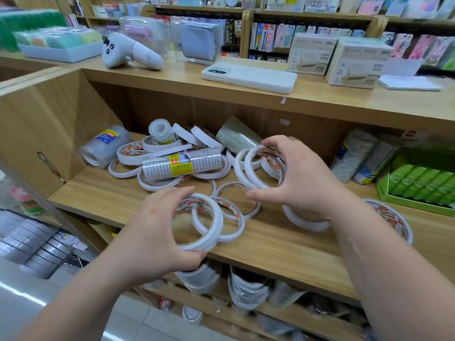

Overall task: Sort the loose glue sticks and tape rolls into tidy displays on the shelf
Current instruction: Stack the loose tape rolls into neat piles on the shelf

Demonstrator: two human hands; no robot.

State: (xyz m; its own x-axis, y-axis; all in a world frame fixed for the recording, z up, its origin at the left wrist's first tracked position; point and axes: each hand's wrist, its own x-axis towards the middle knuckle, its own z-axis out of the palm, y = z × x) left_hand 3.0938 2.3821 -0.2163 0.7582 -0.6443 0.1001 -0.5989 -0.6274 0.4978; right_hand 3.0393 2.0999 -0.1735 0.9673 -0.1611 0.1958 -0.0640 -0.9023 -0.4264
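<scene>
Wooden shelf (270,249): left hand (152,230) holds flat tape stack (218,225); right hand (302,178), upright rolls (240,172).

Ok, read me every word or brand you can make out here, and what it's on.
"deli": on the left white box and right white box; other print blurred.
The yellow label on the wrapped tape pack: Chinese characters, too small to read.
The red print on the tape rings in the left hand and right hand: blurred.

Shelf (98,193) front-left is open; tape rolls (167,166) crowd the back, green box (413,206) right.
</scene>
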